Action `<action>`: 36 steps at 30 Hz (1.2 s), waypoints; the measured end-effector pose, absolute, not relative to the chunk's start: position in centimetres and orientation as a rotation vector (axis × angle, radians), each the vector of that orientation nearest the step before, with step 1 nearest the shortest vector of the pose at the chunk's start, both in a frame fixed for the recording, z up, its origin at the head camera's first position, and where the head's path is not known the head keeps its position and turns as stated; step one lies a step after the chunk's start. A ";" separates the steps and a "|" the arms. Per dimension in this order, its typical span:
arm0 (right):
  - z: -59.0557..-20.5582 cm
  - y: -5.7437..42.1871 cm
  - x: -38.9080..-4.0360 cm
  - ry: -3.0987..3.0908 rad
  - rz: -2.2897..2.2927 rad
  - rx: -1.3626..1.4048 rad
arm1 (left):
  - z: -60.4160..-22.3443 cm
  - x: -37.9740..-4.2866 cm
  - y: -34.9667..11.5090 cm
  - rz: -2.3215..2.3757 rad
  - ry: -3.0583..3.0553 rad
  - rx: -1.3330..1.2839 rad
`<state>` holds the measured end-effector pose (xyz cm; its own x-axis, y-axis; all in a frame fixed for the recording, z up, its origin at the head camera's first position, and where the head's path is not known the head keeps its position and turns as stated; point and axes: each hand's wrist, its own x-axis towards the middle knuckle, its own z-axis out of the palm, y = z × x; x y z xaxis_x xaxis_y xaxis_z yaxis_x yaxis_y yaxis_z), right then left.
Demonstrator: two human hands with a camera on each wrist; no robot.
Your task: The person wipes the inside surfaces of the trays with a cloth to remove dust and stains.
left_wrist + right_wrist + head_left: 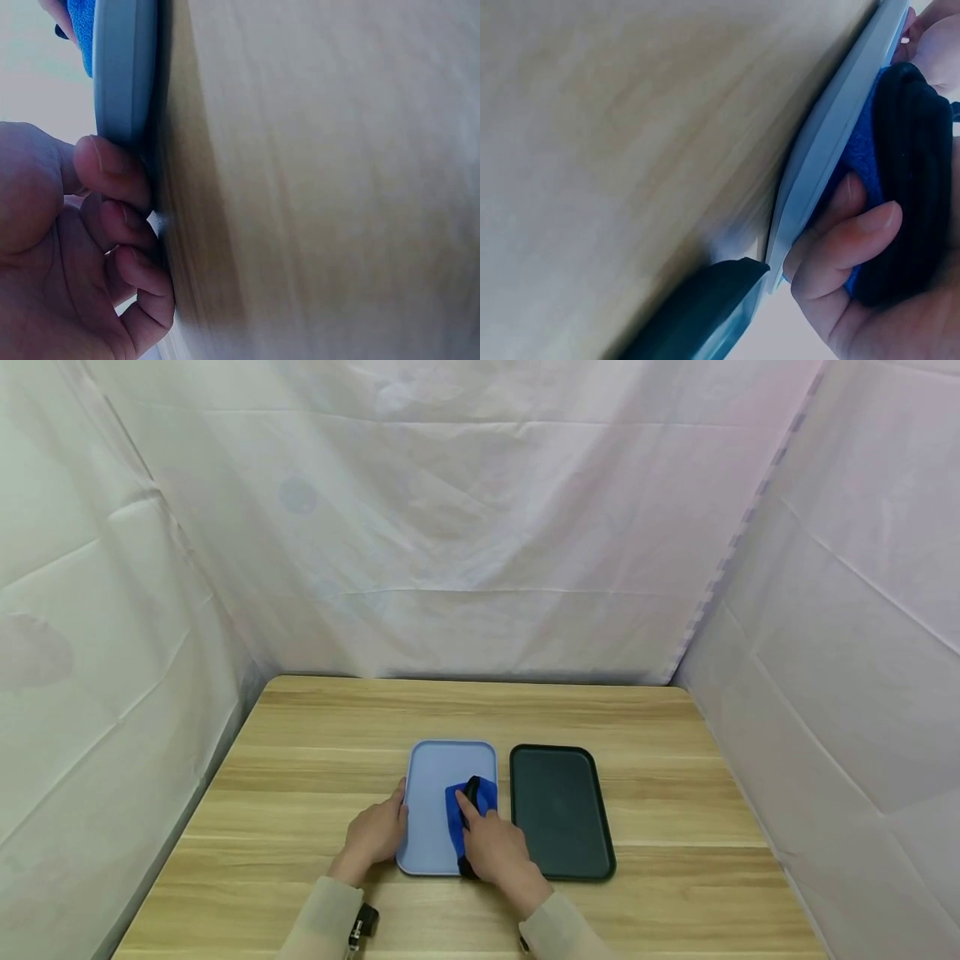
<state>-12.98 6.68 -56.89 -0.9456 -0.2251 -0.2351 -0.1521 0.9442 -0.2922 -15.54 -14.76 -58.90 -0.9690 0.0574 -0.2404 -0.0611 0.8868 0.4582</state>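
Note:
A light blue tray [429, 802] lies flat on the table. My left hand [377, 831] holds its left edge; in the left wrist view its curled fingers [124, 180] sit against the tray's outer side, low by the tabletop. On the right half of the tray is a blue cloth [454, 827] with a thick folded black part [911, 180] along it. My right hand [495, 847] grips this cloth from above, index finger stretched along the black part. From the right wrist, fingertips [877, 217] show curled in against the black fold and the blue fabric.
Just right of the light blue tray lies a dark green tray [562, 814], a narrow strip of table between them. The wooden table [675, 793] extends around both. White sheets [480, 527] hang behind and on both sides.

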 end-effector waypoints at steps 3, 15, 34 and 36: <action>-57.1 6.6 -12.7 2.843 -0.393 -0.269 | -58.7 -15.5 -14.7 0.685 2.809 -0.005; -57.7 4.5 -12.0 2.927 -0.217 -0.246 | -57.9 -15.0 -14.9 0.719 2.801 0.035; -58.1 1.9 -12.1 2.947 -0.258 -0.171 | -58.3 -15.3 -15.0 0.705 2.794 0.059; -58.1 1.6 -12.2 2.939 -0.283 -0.155 | -58.4 -15.3 -14.9 0.702 2.796 0.062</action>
<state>-12.21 1.58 -58.09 -0.9774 -0.1212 -0.1731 -0.0860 0.9763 -0.1985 -15.27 -14.91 -58.36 -0.9661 0.1034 -0.2367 -0.0208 0.8824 0.4701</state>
